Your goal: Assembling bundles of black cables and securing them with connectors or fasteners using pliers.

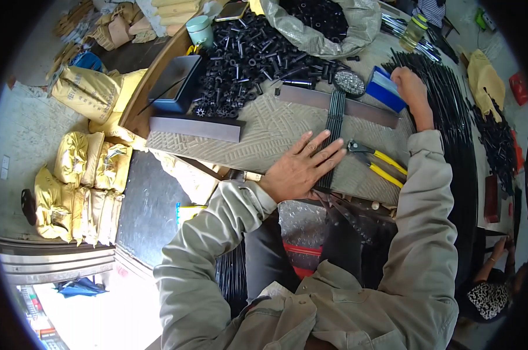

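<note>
My left hand (303, 164) lies flat with its fingers spread over a row of thin black rods (335, 119), side by side on the patterned mat (255, 146). The rods cross a long metal strip (310, 99). At the right, my right hand (411, 90) is closed at the edge of a small blue box (385, 90); its fingertips are partly hidden, and I cannot make out what they hold. Pliers with yellow handles (380, 163) rest right of my left hand. A round dish of small shiny metal pieces (349, 83) stands beside the box.
Black knobbed parts (246, 49) are heaped at the back, beside an open sack (357, 29). Many long black rods (447, 111) lie at the right. A dark blue bin (179, 87) and another metal strip (195, 128) are at the left. Yellow bags (92, 186) are stacked beyond.
</note>
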`<control>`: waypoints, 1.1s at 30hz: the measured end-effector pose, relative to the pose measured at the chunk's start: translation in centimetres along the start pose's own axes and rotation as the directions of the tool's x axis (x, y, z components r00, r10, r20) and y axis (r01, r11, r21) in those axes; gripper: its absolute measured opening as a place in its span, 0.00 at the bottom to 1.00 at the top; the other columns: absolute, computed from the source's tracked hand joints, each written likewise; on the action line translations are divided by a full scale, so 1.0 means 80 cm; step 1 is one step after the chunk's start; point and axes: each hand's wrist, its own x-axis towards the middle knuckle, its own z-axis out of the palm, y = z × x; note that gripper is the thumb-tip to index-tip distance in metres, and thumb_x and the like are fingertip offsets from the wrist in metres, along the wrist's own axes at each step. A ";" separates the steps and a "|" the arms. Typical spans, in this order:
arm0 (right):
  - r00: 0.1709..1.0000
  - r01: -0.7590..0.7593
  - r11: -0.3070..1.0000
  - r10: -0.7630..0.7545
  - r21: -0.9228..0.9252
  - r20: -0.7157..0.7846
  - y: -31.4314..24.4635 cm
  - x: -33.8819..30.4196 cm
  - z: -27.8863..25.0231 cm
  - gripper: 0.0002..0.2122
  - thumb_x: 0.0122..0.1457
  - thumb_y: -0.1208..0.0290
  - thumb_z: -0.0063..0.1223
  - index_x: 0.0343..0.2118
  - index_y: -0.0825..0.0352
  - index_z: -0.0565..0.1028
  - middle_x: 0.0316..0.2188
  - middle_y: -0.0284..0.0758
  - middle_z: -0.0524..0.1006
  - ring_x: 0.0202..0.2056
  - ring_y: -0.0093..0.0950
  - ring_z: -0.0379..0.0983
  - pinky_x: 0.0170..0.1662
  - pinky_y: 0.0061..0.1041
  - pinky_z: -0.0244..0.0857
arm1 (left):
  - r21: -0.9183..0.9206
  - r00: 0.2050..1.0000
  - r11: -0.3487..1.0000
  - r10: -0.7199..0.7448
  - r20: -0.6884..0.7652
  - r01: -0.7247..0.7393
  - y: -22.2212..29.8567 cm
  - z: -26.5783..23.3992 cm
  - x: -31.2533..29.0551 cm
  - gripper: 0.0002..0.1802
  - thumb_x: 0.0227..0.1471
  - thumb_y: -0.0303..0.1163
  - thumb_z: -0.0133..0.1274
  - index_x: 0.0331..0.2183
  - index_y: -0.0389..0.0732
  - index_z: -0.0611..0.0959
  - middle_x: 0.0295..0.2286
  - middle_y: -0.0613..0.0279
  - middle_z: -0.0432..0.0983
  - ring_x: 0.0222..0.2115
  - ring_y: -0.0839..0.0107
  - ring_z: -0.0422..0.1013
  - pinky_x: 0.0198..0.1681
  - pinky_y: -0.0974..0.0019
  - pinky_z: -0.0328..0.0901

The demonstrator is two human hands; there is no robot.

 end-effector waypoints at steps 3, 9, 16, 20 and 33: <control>0.975 -0.026 0.966 0.082 0.257 -0.207 -0.048 -0.013 -0.014 0.03 0.49 0.75 0.49 0.27 0.62 0.73 0.23 0.36 0.73 0.28 0.36 0.71 0.32 0.26 0.63 | -0.086 1.000 0.996 -0.017 0.002 0.017 0.000 0.007 0.007 0.48 0.35 0.52 0.52 0.55 0.40 0.55 0.56 0.56 0.46 0.57 0.59 0.44 0.58 0.55 0.41; 0.976 0.207 0.767 -0.201 0.607 -0.079 -0.108 -0.034 0.005 0.04 0.48 0.73 0.49 0.29 0.61 0.74 0.26 0.34 0.75 0.30 0.34 0.72 0.31 0.29 0.63 | -0.222 0.995 0.975 0.014 0.098 0.008 -0.001 -0.003 0.017 0.45 0.37 0.51 0.51 0.54 0.39 0.57 0.56 0.55 0.47 0.57 0.57 0.44 0.58 0.57 0.42; 0.992 0.016 0.868 -0.075 0.497 0.100 -0.092 -0.052 -0.006 0.06 0.48 0.74 0.50 0.30 0.57 0.76 0.26 0.32 0.74 0.30 0.32 0.71 0.31 0.30 0.63 | -0.185 0.992 0.981 -0.030 0.120 0.052 0.007 -0.001 0.028 0.42 0.40 0.51 0.49 0.53 0.37 0.60 0.55 0.54 0.50 0.56 0.53 0.47 0.57 0.56 0.45; 0.993 0.037 0.880 -0.084 0.474 0.077 -0.088 -0.055 0.000 0.07 0.48 0.74 0.50 0.30 0.55 0.77 0.27 0.32 0.74 0.30 0.34 0.71 0.31 0.32 0.63 | -0.285 0.992 0.956 -0.038 0.116 0.070 0.008 -0.003 0.033 0.43 0.41 0.54 0.47 0.52 0.35 0.61 0.54 0.53 0.52 0.56 0.52 0.47 0.56 0.56 0.46; 0.995 0.015 0.903 -0.057 0.429 0.086 -0.095 -0.054 -0.005 0.07 0.48 0.73 0.51 0.30 0.53 0.77 0.27 0.32 0.75 0.31 0.34 0.71 0.33 0.33 0.64 | -0.144 0.988 0.986 -0.069 0.138 0.089 0.012 -0.004 0.030 0.44 0.39 0.61 0.45 0.52 0.40 0.63 0.54 0.59 0.54 0.56 0.57 0.48 0.57 0.55 0.41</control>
